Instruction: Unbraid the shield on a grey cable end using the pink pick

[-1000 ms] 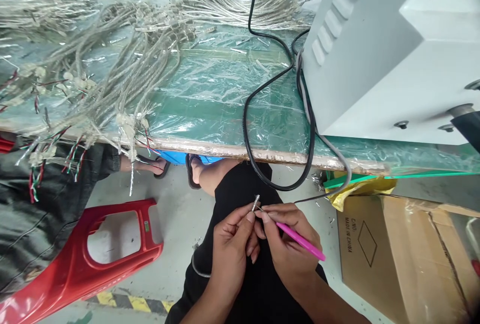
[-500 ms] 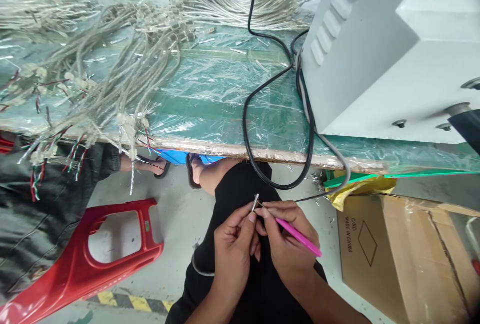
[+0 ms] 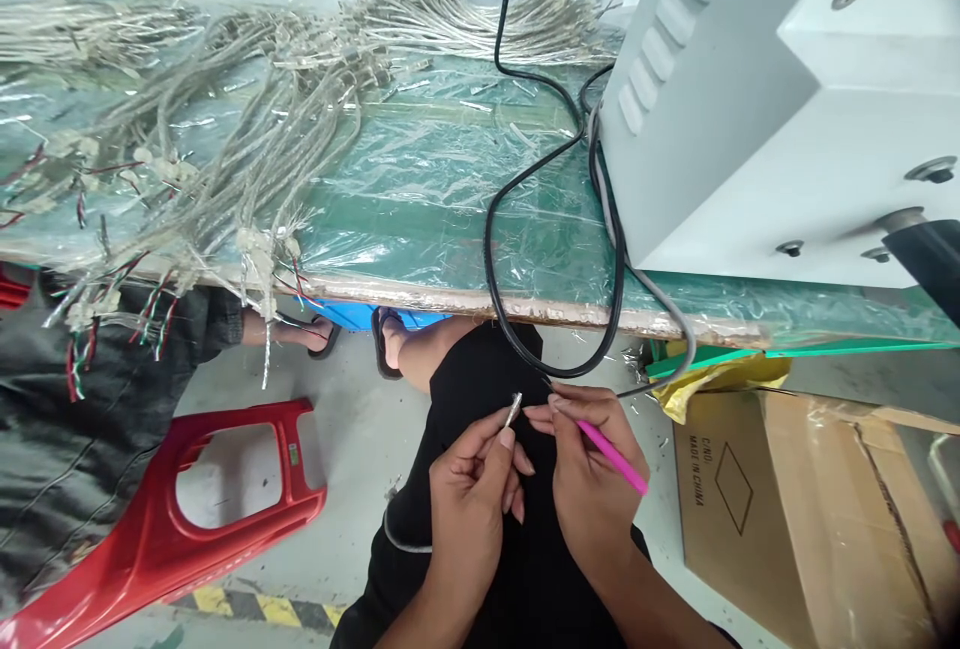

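My left hand [image 3: 474,489] pinches a cable end [image 3: 513,410] between thumb and forefinger, above my lap. Silvery braid shows at its tip, which points up and away from me. A pale cable length [image 3: 407,546] curves out beside my thigh, and whether it is the same cable I cannot tell. In my right hand [image 3: 596,469] is a pink-handled pick [image 3: 613,456], held like a pen. Its thin dark point sticks out past my fingertips, a little apart from the cable end. The fingers hide the pick's middle.
Bundles of clear-jacketed cables [image 3: 247,149] lie on the green table [image 3: 420,219], some hanging over its edge. A black cord [image 3: 487,229] loops down beside a grey-white machine [image 3: 720,159]. A red stool [image 3: 247,519] and a seated person's leg [image 3: 112,379] are left, cardboard boxes [image 3: 750,499] right.
My right hand has drawn the pick away to the right, so its point no longer meets the cable end. My left hand stays nearly in place.
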`<state>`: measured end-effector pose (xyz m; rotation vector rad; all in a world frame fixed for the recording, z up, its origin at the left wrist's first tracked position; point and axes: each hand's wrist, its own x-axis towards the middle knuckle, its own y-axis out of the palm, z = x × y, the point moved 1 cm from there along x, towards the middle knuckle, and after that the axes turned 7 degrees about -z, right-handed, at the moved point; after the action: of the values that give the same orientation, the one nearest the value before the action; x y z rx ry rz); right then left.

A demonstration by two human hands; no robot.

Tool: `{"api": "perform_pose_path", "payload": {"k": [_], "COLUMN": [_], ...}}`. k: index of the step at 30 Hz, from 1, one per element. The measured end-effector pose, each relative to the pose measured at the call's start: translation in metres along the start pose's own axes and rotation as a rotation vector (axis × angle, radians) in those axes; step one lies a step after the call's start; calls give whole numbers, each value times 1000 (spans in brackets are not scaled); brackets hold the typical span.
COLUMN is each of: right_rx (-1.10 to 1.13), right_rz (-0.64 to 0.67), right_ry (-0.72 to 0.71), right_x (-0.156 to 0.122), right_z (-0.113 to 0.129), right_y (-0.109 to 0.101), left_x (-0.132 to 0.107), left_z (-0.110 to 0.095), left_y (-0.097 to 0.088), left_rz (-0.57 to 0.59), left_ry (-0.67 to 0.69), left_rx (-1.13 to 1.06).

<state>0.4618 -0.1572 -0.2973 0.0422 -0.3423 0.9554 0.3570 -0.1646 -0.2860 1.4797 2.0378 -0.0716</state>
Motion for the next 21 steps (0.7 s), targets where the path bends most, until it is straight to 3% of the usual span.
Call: {"api": "perform_pose_path", "payload": {"k": [9, 21], "right_rx": [32, 3], "right_rz": [139, 122], "right_ry": [-251, -248], "right_x": [0, 1], "right_z": [11, 15], "right_y": [-3, -3], "left_x": [-2, -3], "left_z": [1, 5], "left_y": [4, 2], "left_rz": [-53, -76], "left_ry": [37, 94], "left_rx": [17, 101]}}
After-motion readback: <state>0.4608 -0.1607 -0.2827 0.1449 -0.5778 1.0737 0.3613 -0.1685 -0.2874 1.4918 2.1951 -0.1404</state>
